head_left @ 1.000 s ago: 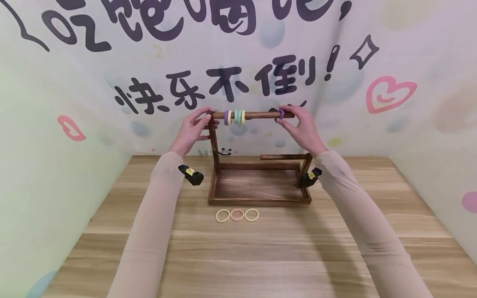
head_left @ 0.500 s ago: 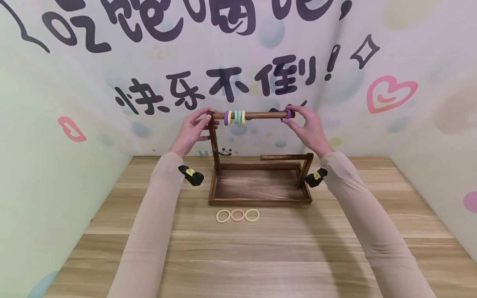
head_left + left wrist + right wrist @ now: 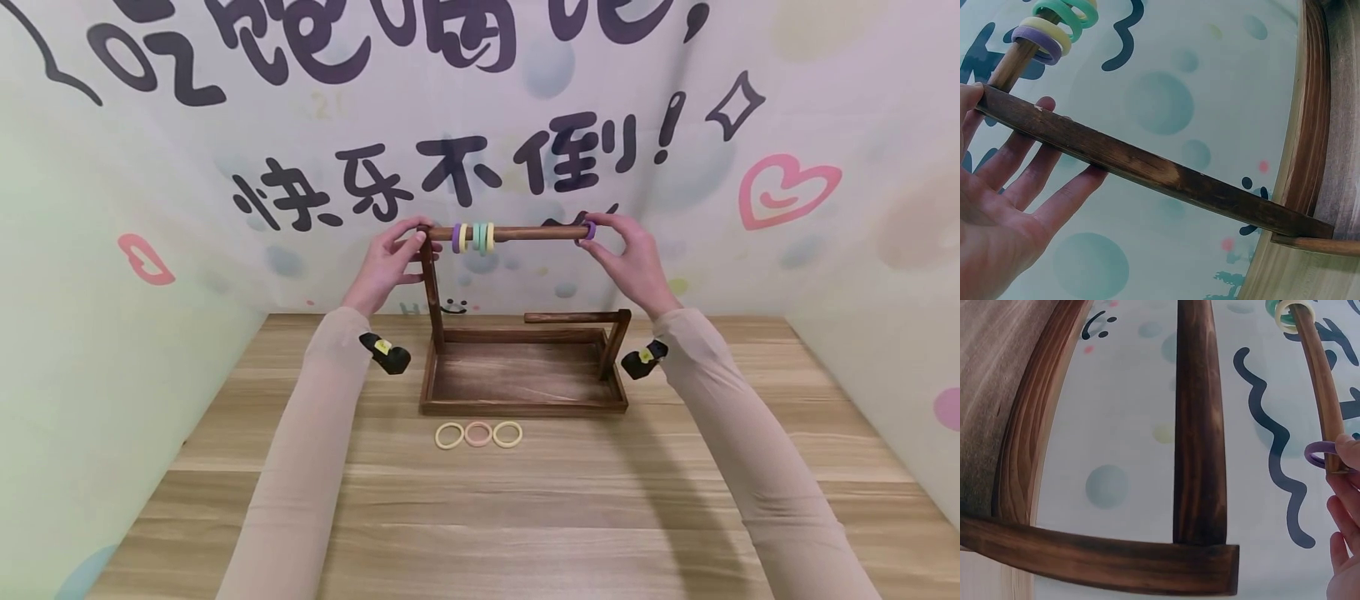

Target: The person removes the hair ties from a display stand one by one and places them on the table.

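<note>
A dark wooden stand (image 3: 525, 407) has a tray base, a tall left post and a rod (image 3: 532, 233) across its top. Purple, green and yellow rings (image 3: 474, 237) hang near the rod's left end. My right hand (image 3: 600, 238) pinches a purple ring (image 3: 590, 231) at the rod's free right end; the right wrist view shows that ring (image 3: 1317, 452) around the rod's tip. My left hand (image 3: 411, 238) holds the top of the left post, and the left wrist view shows its fingers (image 3: 1041, 181) lying behind the post (image 3: 1147, 165).
Three pale rings (image 3: 477, 434) lie in a row on the wooden table in front of the tray. A short right post carries a lower bar (image 3: 573, 317). Printed backdrop walls close in the table at the back and both sides.
My right hand has slid the purple ring rightward along the rod to its free end. The left hand has stayed on the post.
</note>
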The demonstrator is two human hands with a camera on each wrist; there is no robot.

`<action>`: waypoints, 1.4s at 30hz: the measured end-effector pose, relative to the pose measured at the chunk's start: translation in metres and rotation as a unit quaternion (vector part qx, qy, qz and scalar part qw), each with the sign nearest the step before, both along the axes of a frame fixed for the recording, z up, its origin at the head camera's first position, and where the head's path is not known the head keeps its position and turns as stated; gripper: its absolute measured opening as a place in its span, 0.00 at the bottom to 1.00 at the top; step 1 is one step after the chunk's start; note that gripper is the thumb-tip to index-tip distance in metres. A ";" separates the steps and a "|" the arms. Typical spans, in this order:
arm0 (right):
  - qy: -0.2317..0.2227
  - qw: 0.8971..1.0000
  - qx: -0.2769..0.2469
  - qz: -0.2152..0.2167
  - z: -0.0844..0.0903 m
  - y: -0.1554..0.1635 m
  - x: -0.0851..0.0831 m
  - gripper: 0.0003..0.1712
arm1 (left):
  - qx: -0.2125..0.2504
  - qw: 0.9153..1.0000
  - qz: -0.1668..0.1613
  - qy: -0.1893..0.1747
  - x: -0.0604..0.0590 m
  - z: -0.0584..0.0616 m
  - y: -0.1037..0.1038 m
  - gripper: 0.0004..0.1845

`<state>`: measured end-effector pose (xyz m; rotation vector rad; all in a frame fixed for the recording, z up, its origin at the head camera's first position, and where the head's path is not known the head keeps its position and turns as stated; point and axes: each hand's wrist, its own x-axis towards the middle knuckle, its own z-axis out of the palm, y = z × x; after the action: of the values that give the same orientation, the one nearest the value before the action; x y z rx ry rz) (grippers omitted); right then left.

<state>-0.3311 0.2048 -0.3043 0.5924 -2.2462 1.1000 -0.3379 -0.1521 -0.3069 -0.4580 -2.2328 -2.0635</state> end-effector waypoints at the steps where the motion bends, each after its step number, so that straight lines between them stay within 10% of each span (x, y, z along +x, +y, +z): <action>1: 0.000 1.000 0.000 -0.001 0.000 0.001 0.000 0.22 | 0.000 1.000 -0.001 0.000 0.000 0.000 0.000 0.14; 42: 0.027 0.999 -0.017 0.013 -0.010 0.022 0.027 0.21 | 0.001 1.000 -0.002 -0.013 0.000 0.001 0.000 0.18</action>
<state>-0.3044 0.2266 -0.3141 0.6315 -2.1754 1.1192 -0.3374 -0.1519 -0.3059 -0.4383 -2.2441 -2.0851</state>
